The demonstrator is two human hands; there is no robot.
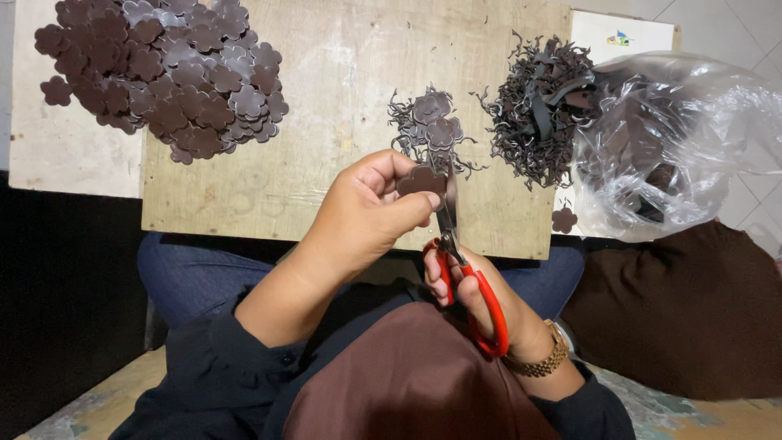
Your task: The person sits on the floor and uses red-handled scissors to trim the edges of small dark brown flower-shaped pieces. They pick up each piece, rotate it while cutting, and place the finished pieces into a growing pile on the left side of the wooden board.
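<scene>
Right, the left hand is up over the near edge of the wooden board, thumb and fingers pinched on a small dark brown flower-shaped piece, holding it just off the wood. Below and to the right of it sits the right hand, fingers curled through the red handles of the scissors, a gold watch on that wrist. The scissors run long and nearly upright from here, handles low toward the person's lap, blades pointing away toward the far side of the board and leaning a touch left, and the blades meet the right-hand edge of the flower piece, so the two hands are close together with the piece between thumb tip and blade. Whether the blades are fully closed on it I cannot tell. Just beyond the piece, mid-board, lies a small cluster of cut flowers tangled with thin trimmings. At the far left corner a big heap of finished flowers spills over the board's edge. Off the right edge there is a dark mound of curly scraps, touching a crumpled clear plastic bag with more brown material inside, and one stray flower lies by the bag.
</scene>
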